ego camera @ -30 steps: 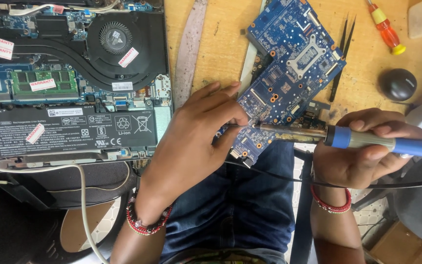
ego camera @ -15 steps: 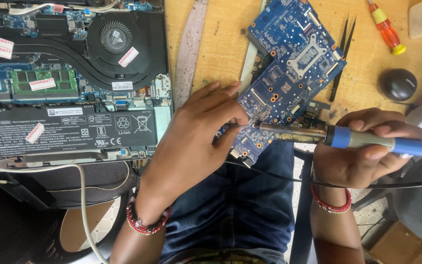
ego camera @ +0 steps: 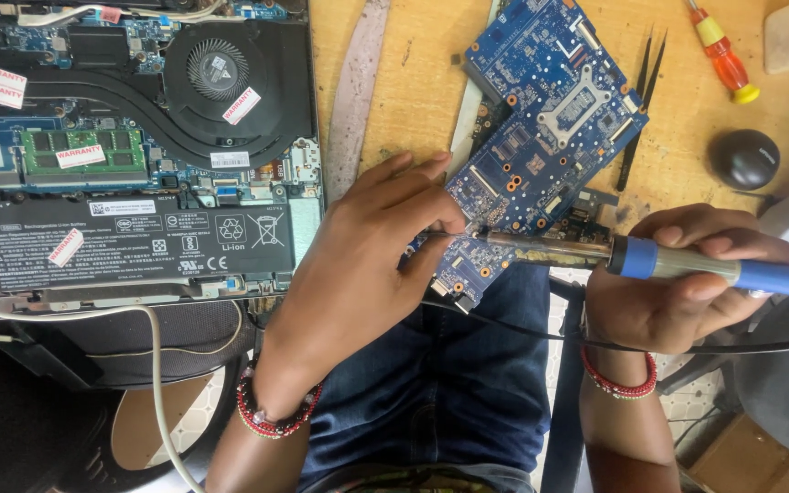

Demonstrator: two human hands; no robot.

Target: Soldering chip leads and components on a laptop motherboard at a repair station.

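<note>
A blue circuit board lies tilted on the wooden bench, its lower end hanging over the bench edge above my lap. My left hand rests on that lower end, fingers pinched on the board's edge and what looks like a thin wire at the iron's tip. My right hand grips a soldering iron with a blue handle. Its metal barrel lies level and points left, the tip meeting the board next to my left fingertips.
An opened laptop with fan, battery and memory exposed fills the left. Black tweezers, a red and yellow screwdriver and a dark round object lie on the wooden bench at the right. A black cable crosses my lap.
</note>
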